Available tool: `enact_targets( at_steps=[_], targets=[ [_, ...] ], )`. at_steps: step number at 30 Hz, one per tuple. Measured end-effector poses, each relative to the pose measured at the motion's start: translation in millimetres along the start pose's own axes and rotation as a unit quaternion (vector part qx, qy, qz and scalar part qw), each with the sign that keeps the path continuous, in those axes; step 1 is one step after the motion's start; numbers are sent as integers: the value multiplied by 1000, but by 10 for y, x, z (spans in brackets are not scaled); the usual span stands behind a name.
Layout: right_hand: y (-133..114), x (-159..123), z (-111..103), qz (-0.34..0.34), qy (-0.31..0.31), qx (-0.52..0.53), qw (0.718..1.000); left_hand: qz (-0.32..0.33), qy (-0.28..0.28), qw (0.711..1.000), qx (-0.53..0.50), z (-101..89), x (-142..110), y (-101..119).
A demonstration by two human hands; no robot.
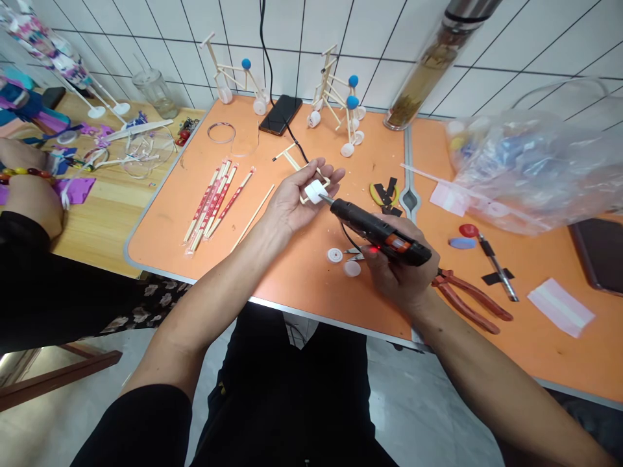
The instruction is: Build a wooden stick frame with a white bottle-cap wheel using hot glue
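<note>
My left hand (291, 200), palm up, holds a small bicycle-like frame of wooden sticks (291, 157) with a white round wheel (315, 191) on it. In my right hand (402, 275) is a black hot glue gun (365, 224) with a red light lit. Its metal tip touches or nearly touches the white wheel; I cannot tell which. Below the glue gun lie white plastic discs (335, 255) beside metal plier tips. Red-handled pliers (470, 298) rest right of my right wrist. Wrapped chopsticks (214, 204) and one bare stick (252, 219) lie to the left of my left hand.
Finished stick bicycles (335, 97) with blue balls stand by the tiled wall, near a phone (281, 115) and a tall tea bottle (423, 71). A plastic bag (540, 162) fills the right. Yellow-handled scissors (387, 194) lie nearby. Another person's arm (32, 194) is at left.
</note>
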State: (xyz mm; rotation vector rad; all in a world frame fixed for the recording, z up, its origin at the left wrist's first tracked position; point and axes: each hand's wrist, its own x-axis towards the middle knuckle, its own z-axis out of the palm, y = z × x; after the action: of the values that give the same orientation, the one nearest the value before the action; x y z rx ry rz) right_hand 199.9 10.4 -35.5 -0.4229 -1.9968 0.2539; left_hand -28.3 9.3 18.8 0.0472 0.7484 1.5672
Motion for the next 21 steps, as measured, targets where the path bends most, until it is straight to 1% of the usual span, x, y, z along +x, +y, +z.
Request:
enact_targets(
  at_steps=[6,10,15,21],
  targets=[
    [19,44,-57,119,58,-14,991,1,9,1000,9,10,0,3],
    [16,104,-63,185,88,20,978,3,2,1000,23,2,-14,-2],
    [58,158,-18,230,122,80,962,10,-12,999,33,-22,4,-17],
    [262,211,-8,261,121,156,945,34,-12,998,57,-46,52,-59]
  ],
)
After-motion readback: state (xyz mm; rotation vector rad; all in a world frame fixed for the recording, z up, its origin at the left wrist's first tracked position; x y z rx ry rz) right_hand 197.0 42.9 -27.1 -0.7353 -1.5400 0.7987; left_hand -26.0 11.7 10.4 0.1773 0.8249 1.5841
